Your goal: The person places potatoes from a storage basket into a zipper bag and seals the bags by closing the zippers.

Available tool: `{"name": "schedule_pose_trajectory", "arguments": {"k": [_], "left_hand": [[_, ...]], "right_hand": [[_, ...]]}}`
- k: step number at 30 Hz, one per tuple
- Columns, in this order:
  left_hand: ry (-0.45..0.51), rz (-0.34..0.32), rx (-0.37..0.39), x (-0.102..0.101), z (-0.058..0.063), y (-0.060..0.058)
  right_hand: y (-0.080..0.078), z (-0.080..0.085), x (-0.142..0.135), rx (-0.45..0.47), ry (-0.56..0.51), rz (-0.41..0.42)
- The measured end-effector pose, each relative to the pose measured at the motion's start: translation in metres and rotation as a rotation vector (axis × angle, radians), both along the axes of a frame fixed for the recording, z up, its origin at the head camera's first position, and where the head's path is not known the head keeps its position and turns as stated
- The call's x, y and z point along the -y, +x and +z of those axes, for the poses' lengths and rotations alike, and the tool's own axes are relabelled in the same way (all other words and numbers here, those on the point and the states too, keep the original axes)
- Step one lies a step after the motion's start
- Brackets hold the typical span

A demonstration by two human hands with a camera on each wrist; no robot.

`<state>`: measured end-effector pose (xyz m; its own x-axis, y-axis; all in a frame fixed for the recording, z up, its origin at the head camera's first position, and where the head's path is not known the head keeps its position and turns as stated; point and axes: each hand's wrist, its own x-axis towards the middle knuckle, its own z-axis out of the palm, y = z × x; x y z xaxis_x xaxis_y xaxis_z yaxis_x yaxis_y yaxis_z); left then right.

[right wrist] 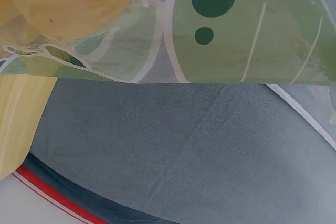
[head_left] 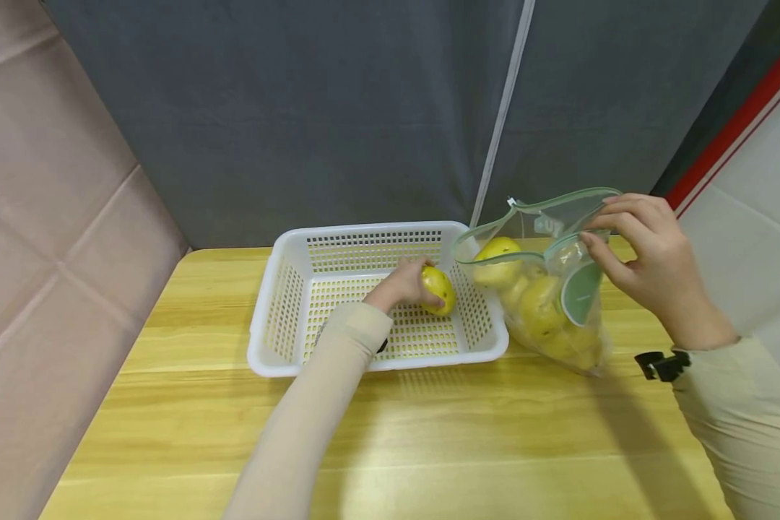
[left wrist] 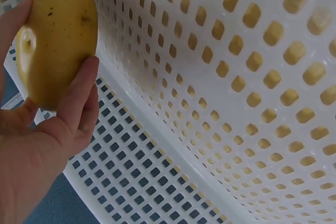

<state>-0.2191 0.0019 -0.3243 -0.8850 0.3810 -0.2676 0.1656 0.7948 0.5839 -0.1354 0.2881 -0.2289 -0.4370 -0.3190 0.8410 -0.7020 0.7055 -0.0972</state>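
Note:
In the head view, my left hand (head_left: 406, 283) reaches into a white perforated plastic basket (head_left: 260, 318) and grips a yellow potato (head_left: 438, 292) near its right wall. The left wrist view shows fingers and thumb curled round this potato (left wrist: 60, 40), close beside the basket's wall (left wrist: 173, 87). My right hand (head_left: 656, 253) pinches the green rim of a clear zip bag (head_left: 581, 292) at its right side. The bag's mouth stands open, and several potatoes (head_left: 539, 307) lie inside. In the right wrist view, the bag's green printed side (right wrist: 252, 35) fills the top; the right hand is hidden there.
Basket and bag stand side by side on a light wooden table (head_left: 429, 448), the bag leaning against the basket's right end. A dark grey curtain (head_left: 312, 130) hangs behind. Pinkish padding (head_left: 52, 217) borders the left, and a white surface (head_left: 760, 202) with a red edge the right.

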Motion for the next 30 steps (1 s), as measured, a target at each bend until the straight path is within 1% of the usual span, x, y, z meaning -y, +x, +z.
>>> {"name": "schedule_pose_trajectory", "arguments": {"k": [3, 6, 10, 13, 18, 22, 30], "left_hand": [[0.033, 0.071, -0.032, -0.001, -0.001, -0.002], [0.083, 0.162, -0.073, -0.002, -0.002, -0.004], [0.173, 0.288, -0.136, -0.001, -0.001, -0.005], [0.254, 0.351, -0.182, -0.001, 0.000, -0.006], [0.340, 0.381, -0.239, -0.002, 0.005, -0.007], [0.391, 0.394, -0.269, -0.002, 0.012, -0.008], [0.498, 0.373, -0.317, -0.002, 0.030, -0.007]], "right_hand": [[0.000, 0.000, 0.000, -0.001, -0.001, 0.003], [0.000, 0.000, 0.000, 0.000, 0.001, 0.008], [0.000, 0.000, 0.000, -0.002, 0.003, 0.012], [-0.001, 0.000, 0.000, -0.006, 0.004, 0.014], [-0.001, 0.000, 0.000, -0.008, 0.004, 0.013], [-0.001, 0.000, 0.000, -0.008, 0.004, 0.015], [-0.001, 0.000, 0.000, -0.001, 0.004, 0.009]]}}
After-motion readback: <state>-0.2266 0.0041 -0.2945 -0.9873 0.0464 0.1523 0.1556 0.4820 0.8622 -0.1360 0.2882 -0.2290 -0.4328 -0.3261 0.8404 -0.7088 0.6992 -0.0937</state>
